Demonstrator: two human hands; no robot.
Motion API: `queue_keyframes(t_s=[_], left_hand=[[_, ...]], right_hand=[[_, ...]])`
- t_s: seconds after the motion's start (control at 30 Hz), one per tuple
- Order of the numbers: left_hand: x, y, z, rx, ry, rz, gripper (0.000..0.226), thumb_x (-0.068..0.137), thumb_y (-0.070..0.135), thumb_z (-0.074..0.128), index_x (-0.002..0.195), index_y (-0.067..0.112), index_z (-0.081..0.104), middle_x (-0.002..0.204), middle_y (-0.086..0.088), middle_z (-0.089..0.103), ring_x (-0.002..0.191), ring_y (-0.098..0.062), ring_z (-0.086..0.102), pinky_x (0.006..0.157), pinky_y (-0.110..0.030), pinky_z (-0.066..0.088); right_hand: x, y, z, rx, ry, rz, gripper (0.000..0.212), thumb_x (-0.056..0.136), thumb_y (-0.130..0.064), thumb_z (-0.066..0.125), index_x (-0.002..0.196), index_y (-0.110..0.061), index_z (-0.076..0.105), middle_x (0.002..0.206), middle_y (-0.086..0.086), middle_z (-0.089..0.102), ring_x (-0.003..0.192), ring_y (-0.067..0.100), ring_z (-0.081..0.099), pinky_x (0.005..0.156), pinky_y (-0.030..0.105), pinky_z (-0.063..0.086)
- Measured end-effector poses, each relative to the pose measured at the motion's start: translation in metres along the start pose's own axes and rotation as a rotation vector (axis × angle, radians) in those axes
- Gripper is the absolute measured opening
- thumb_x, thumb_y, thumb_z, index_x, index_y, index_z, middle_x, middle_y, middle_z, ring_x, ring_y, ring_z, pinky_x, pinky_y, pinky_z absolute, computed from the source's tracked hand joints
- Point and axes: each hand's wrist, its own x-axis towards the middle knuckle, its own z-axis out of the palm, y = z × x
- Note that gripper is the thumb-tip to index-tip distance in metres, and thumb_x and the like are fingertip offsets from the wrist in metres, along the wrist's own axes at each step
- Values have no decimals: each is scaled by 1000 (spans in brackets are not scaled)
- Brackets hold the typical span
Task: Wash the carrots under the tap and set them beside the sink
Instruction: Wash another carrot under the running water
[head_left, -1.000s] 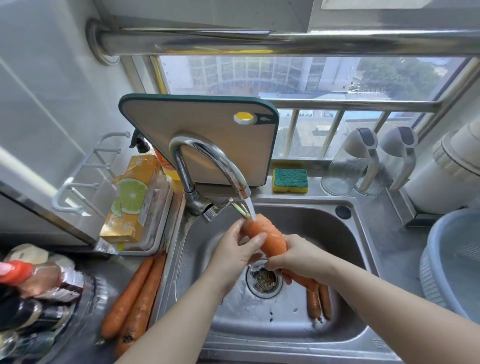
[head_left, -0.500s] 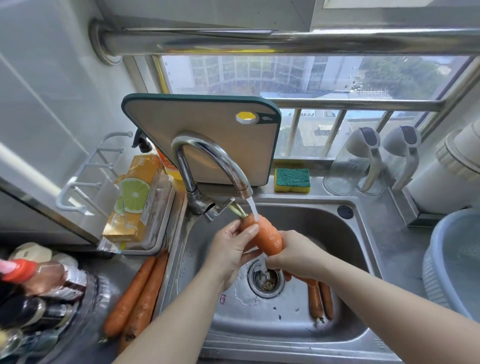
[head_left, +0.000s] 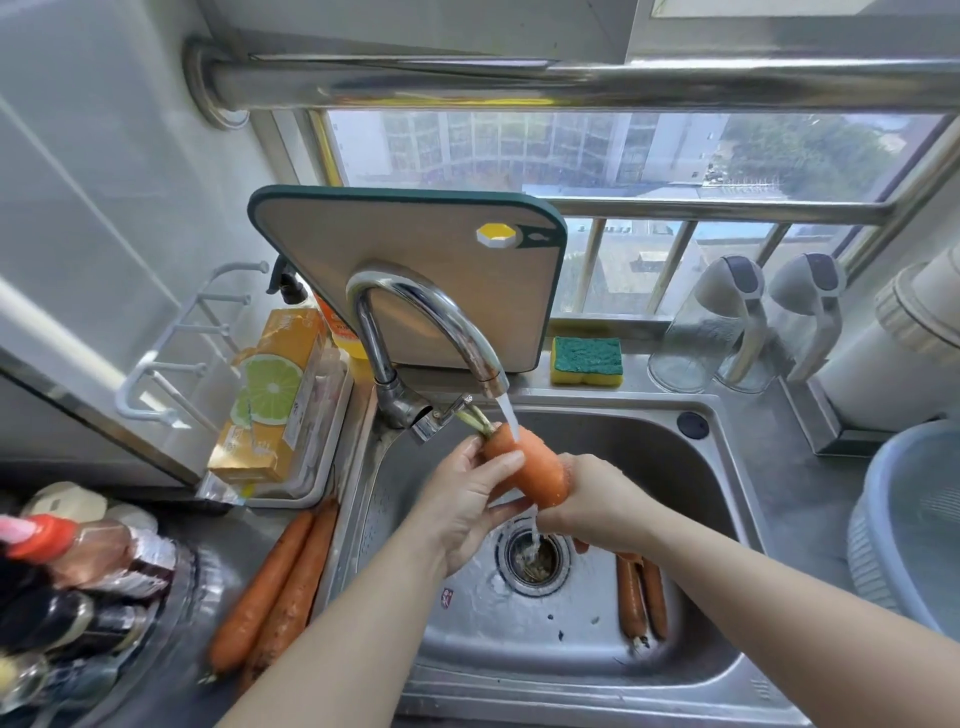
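left grip wraps the thick top end of a carrot, thumb over the front, fingers curled behind. right grip closed round the carrot's lower half, the tip hidden inside it. both grips touch the carrot and sit just beside each other. carrot is tilted, green stub up and away from the left grip, near the tap lever. the tap arches above the grips and its water stream hits the carrot between the two grips, then runs off to the drain right below them. all of this is over the sink. two more carrots lie on the sink floor under the right forearm. two carrots lie side by side on the surface, left of the left forearm, just beside the sink rim. cutting board stands behind the tap, beyond the grips. sponge beyond the right grip on the ledge. blue basin far right of the right grip.
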Motion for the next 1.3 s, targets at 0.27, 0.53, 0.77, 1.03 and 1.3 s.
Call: queue_keyframes(t_s=[0.27, 0.53, 0.77, 1.03, 1.3], left_hand=[[1, 2, 2, -4, 26, -3, 27, 88, 4, 59, 112, 18, 58, 120, -13, 60, 106, -27, 61, 78, -39, 55], [3, 6, 0, -50, -23, -29, 30, 87, 3, 60, 113, 19, 59, 119, -15, 60, 111, -29, 58, 80, -48, 55], [2, 10, -4, -92, -97, -40, 36, 89, -2, 53, 117, 19, 57, 114, -10, 61, 107, -26, 59, 88, -54, 49], [1, 9, -4, -164, -92, -57, 39, 89, -5, 52, 120, 18, 57, 117, -12, 61, 108, -28, 59, 89, -58, 47], [2, 5, -7, -133, -111, -53, 38, 88, -6, 52, 117, 18, 59, 123, -14, 59, 117, -31, 55, 90, -59, 47]], right_hand=[[2, -1, 0, -27, 32, -21, 25, 67, -17, 68, 89, -13, 59, 72, 5, 65, 53, 16, 61, 55, 32, 56], [4, -4, -2, -62, 56, -28, 22, 66, -20, 69, 85, -17, 58, 70, 1, 63, 55, 15, 61, 57, 32, 55], [3, -6, -6, -70, 53, -50, 22, 67, -20, 69, 87, -16, 60, 76, 5, 66, 59, 18, 64, 62, 38, 58], [3, -6, -6, -89, 72, -48, 19, 66, -19, 68, 82, -17, 59, 72, 3, 65, 63, 20, 66, 62, 39, 58], [5, -3, -5, -79, 61, -36, 22, 65, -22, 69, 83, -17, 58, 72, 1, 64, 62, 19, 65, 63, 40, 58]])
